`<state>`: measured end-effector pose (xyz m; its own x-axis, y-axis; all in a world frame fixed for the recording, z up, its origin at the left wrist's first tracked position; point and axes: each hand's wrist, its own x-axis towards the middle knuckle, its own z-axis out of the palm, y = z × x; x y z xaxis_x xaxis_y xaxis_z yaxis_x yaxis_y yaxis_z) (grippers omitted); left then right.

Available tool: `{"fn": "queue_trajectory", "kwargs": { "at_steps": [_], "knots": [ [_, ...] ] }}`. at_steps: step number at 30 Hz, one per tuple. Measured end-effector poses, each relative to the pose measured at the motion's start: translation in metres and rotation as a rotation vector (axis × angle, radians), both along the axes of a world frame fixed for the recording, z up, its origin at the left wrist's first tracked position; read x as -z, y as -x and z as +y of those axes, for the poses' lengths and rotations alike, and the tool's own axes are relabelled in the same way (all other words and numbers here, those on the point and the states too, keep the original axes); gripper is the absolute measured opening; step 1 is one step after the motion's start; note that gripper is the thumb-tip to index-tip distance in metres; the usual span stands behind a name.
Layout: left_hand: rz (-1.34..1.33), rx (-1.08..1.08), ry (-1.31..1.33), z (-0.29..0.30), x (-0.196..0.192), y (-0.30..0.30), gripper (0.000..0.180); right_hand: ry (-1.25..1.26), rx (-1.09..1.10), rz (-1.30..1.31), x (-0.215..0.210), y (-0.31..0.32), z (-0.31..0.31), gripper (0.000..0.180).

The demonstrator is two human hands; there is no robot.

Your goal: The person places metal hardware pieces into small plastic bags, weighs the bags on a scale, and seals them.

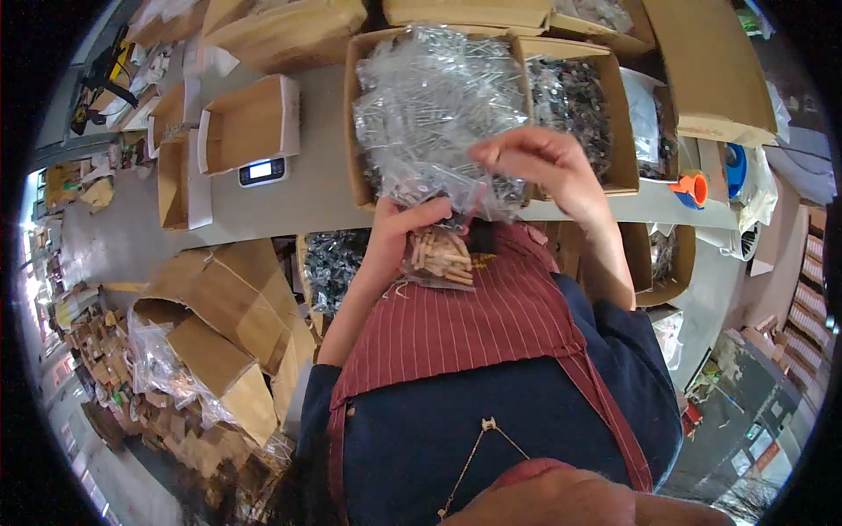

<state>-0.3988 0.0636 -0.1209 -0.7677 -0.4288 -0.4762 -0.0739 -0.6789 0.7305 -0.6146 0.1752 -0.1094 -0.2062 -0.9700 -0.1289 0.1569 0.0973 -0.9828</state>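
In the head view, the left hand [399, 226] is closing its thumb and fingers on clear plastic just in front of the carton [354, 140]. It is gripping the dowel bag [441, 260], which is hanging below the thumb against the red striped apron [456, 329]. A small parts bag [425, 186] is lying just above that thumb, at the carton's near side; whether the hand is also pinching it, I cannot tell.

The right hand [551, 167] is hovering over the carton's right side, its fingers bending loosely toward the thumb; whether they are holding anything, I cannot tell. Beneath and beyond it, bags of screws [434, 96] are filling the carton.

A box [624, 140] of dark bagged parts is standing against the carton's right. On the table [323, 114] to the left, a tray [246, 131] is sitting beside a scale [263, 171] with a lit display. An orange tape roll [694, 188] is resting near the right end.
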Motion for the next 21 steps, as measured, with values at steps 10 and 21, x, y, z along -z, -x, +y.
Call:
{"fn": "queue_trajectory", "kwargs": {
  "at_steps": [10, 21],
  "knots": [
    [0.024, -0.272, -0.094, -0.090, 0.032, -0.085, 0.025, -0.186, 0.532, 1.147, 0.071, -0.016, -0.061, 0.046],
    [-0.054, -0.273, 0.105, -0.081, 0.032, -0.097, 0.040, 0.168, -0.110, 0.669, -0.007, -0.117, -0.123, 0.040]
  ]
}}
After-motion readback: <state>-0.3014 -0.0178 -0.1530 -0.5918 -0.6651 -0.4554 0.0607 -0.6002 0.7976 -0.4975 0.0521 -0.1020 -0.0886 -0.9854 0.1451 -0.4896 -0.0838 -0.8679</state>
